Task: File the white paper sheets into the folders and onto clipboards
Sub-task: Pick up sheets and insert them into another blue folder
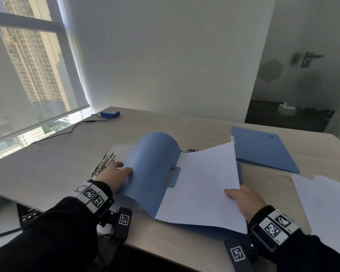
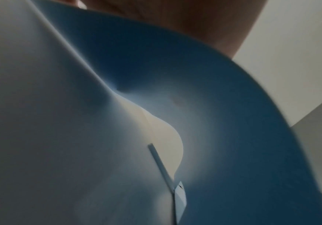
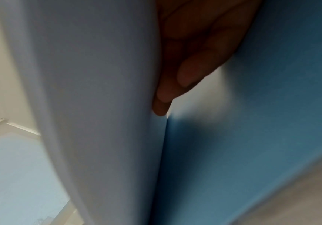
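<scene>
Pale wooden table, head view: our flat left hand presses back the curled cover of the blue card folder. Our right hand pinches the white paper sheet over it. Left wrist: cover bowed. Right wrist: fingers under the sheet. If our pressure slips, the cover may spring back and crease it.

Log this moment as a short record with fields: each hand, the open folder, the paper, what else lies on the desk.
left hand: presses down the bent-back cover of the open folder
right hand: pinches the white sheet, thumb on top, over the folder's inside
desk, right: closed folder, loose sheets
desk, left: metal clips
</scene>
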`<state>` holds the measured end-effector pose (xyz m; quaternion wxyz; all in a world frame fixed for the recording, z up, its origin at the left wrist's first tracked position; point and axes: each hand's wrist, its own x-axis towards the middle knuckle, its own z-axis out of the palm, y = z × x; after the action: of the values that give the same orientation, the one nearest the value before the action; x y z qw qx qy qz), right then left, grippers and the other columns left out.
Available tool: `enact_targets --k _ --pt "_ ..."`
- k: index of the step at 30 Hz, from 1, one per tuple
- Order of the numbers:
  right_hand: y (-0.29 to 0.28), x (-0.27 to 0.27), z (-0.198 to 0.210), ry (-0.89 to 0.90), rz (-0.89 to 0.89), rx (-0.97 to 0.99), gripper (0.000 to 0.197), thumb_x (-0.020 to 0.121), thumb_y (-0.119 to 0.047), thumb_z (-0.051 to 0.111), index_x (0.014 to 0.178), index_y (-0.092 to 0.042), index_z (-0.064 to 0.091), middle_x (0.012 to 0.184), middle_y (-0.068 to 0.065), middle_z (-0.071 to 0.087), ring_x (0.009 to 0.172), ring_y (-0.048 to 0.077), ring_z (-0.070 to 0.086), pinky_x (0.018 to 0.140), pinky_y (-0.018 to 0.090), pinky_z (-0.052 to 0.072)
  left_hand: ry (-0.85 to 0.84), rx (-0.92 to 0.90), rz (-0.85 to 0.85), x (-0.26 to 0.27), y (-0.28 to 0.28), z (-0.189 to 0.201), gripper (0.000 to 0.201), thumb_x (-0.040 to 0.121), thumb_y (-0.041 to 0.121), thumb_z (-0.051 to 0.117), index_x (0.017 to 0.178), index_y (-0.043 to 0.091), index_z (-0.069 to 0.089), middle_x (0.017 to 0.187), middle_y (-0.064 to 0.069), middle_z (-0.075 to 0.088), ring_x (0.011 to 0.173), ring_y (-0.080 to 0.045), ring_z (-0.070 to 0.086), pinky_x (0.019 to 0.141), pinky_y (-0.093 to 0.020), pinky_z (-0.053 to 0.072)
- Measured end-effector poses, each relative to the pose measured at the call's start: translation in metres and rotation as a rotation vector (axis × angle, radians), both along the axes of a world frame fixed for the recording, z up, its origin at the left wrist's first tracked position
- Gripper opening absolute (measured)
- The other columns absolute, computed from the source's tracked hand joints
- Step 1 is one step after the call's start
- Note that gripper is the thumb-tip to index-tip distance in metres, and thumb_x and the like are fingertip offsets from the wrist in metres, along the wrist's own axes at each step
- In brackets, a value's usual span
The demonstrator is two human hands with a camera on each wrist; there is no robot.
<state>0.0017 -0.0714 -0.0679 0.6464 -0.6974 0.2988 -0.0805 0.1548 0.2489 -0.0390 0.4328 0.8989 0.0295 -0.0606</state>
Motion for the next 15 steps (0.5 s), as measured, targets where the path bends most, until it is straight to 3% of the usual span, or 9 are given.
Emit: enact_targets --k 3,6,8,10,12,15 --pt "0.001 -0.001 0.001 -0.002 -0.004 -0.01 0.013 0.089 -0.006 0.06 0.099 -0.003 0.067 0.092 0.016 0.071 0.087 0.036 0.067 0.083 0.044 0.054 -0.07 -0.119 -0.029 -0.004 -0.002 0.012 0.071 0.067 0.061 0.055 0.12 0.014 0.062 0.121 -0.012 0.066 0.109 -0.032 0.06 0.093 -0.039 0.043" --pt "0.002 -0.002 0.002 -0.005 -0.004 0.002 0.011 0.09 -0.005 0.06 0.099 -0.004 0.066 0.089 0.015 0.07 0.08 0.033 0.066 0.071 0.035 0.053 -0.096 -0.278 -0.009 -0.011 -0.002 0.028 0.062 0.061 0.063 0.056 0.115 0.03 0.062 0.117 0.003 0.067 0.106 -0.023 0.062 0.098 -0.047 0.048" --pt "0.004 -0.002 0.003 -0.009 -0.008 0.016 0.007 0.09 -0.003 0.059 0.095 -0.005 0.065 0.086 0.013 0.069 0.075 0.03 0.064 0.066 0.032 0.051 -0.166 -0.339 -0.039 -0.021 -0.007 0.045 0.045 0.069 0.055 0.06 0.11 0.034 0.065 0.115 0.007 0.068 0.108 -0.019 0.062 0.1 -0.047 0.047" --pt "0.006 -0.003 0.005 -0.007 -0.007 0.025 0.007 0.09 -0.003 0.059 0.094 -0.004 0.064 0.087 0.014 0.068 0.077 0.031 0.064 0.069 0.033 0.051 -0.253 -0.411 -0.078 -0.033 -0.013 0.062 0.027 0.076 0.039 0.061 0.102 0.034 0.069 0.111 0.007 0.071 0.105 -0.015 0.063 0.102 -0.042 0.047" --pt "0.007 -0.004 0.006 -0.005 -0.002 0.017 0.012 0.09 -0.004 0.059 0.1 -0.002 0.064 0.092 0.017 0.069 0.082 0.033 0.065 0.074 0.036 0.052 -0.309 -0.534 -0.156 -0.05 -0.02 0.08 0.028 0.077 0.026 0.057 0.099 0.031 0.073 0.109 0.006 0.073 0.104 -0.017 0.065 0.099 -0.039 0.049" --pt "0.008 -0.004 0.007 0.006 0.003 0.007 0.019 0.089 -0.006 0.059 0.107 0.001 0.064 0.099 0.021 0.07 0.088 0.037 0.067 0.081 0.041 0.053 -0.321 -0.787 -0.325 -0.071 -0.032 0.098 0.034 0.089 0.011 0.048 0.108 0.026 0.072 0.119 0.004 0.071 0.1 -0.023 0.067 0.086 -0.038 0.054"
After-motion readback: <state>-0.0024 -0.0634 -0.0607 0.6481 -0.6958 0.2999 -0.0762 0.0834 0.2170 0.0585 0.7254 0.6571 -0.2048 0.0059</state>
